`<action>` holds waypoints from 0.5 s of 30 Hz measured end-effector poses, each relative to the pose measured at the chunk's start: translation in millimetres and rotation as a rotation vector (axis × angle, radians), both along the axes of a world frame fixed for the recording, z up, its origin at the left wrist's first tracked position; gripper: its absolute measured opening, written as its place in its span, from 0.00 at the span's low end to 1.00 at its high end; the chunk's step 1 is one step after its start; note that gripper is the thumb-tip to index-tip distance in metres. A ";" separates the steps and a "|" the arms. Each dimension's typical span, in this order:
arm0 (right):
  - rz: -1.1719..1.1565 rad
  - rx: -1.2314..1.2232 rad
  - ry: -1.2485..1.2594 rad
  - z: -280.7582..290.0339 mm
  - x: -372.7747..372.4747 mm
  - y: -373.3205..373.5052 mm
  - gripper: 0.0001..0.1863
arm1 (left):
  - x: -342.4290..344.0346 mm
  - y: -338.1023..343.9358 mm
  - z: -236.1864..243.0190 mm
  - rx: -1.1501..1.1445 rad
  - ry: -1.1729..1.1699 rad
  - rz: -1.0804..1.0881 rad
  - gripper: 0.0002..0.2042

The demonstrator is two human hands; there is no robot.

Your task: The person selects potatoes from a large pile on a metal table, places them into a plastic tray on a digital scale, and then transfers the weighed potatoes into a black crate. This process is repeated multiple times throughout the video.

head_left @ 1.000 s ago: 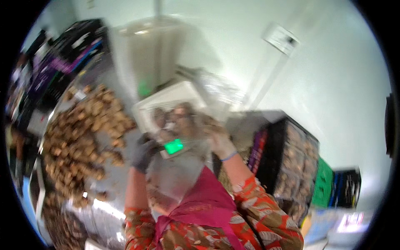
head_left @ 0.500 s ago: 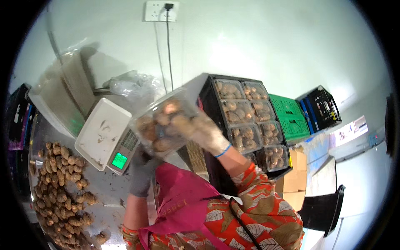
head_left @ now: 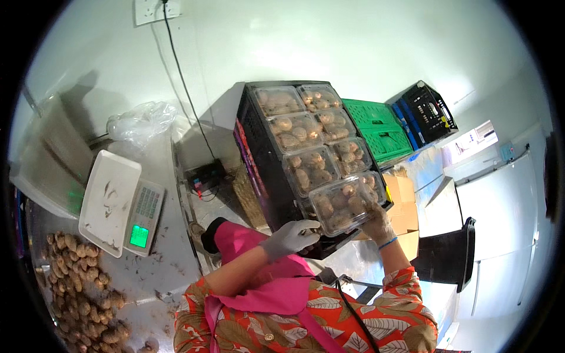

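Observation:
A clear plastic box of small brown tubers, apparently taro [head_left: 339,207], sits tilted over the near end of the black crate [head_left: 263,170]. My right hand [head_left: 376,225], in a soiled pale glove, grips its right side. The fingers under the box are partly hidden. My left hand [head_left: 292,239], in a grey glove, is at the crate's near left corner, close to the box's lower left edge. Its fingers are slightly bent and apart, with nothing visible in them. Several filled clear boxes [head_left: 294,130] lie in two columns in the crate.
On the left, a metal table [head_left: 170,229] bears a scale with a white tray [head_left: 110,200] and a heap of loose tubers [head_left: 82,288]. A plastic bag [head_left: 141,125] lies behind. Green crates [head_left: 376,129], a cardboard box [head_left: 403,206] and a black bin [head_left: 444,253] stand right.
The box of tubers has moved right, from beside the scale to the crate's near end, in my right hand. My left hand has come away from it to the crate's corner. The view has shifted right.

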State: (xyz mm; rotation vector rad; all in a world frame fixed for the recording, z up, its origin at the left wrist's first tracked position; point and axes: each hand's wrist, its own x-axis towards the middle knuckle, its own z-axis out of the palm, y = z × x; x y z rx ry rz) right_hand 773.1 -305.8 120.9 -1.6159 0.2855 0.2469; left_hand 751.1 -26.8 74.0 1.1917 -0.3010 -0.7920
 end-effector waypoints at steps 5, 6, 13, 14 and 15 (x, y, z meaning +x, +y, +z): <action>0.360 -0.533 -0.025 -20.1 6.7 -13.4 0.21 | 4.0 -1.6 -25.5 0.024 -0.207 0.162 0.17; 0.392 -0.487 -0.075 -29.2 9.1 -13.4 0.20 | 3.1 3.0 -25.0 0.047 -0.184 0.200 0.17; 0.188 0.357 0.406 -62.9 19.2 -48.9 0.14 | -16.3 41.1 -8.7 0.057 0.210 0.354 0.17; 0.128 0.414 0.415 -62.7 15.8 -43.5 0.14 | -18.6 47.1 -20.3 0.052 0.184 0.373 0.17; 0.022 0.496 0.412 -66.5 8.3 -44.2 0.14 | -21.6 48.0 -38.9 0.038 0.162 0.398 0.18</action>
